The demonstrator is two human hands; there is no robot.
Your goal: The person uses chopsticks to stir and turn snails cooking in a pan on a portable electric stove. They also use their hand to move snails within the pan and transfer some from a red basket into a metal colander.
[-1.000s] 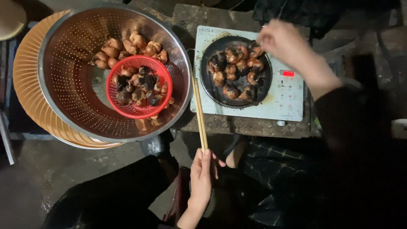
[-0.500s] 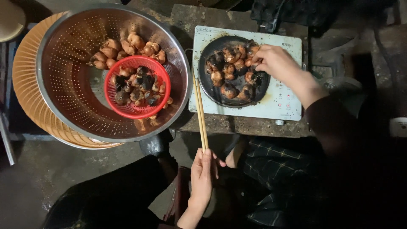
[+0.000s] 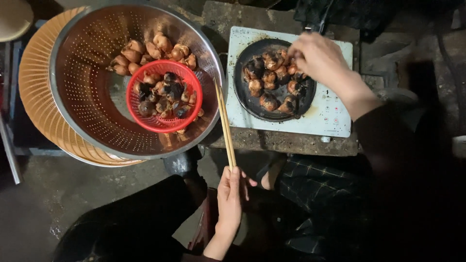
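Wooden chopsticks (image 3: 225, 125) in left hand (image 3: 230, 199); right hand (image 3: 318, 59) at pan (image 3: 273, 78) rim.

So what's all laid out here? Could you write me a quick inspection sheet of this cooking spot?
Surface: worn, stained slab bearing a white electric cooktop.
Job's things: round dark griddle plate with browned, partly charred pieces; pair of chopsticks.
Clutter: big steel colander with a small red basket inside, both holding similar pieces; orange woven tray under the colander.
Grippers: left hand holds the chopsticks' near end; right hand is down on the pieces at the plate's far edge, grasp hidden.
Cables: dark cord behind the cooktop.
Surroundings: dim bare floor.
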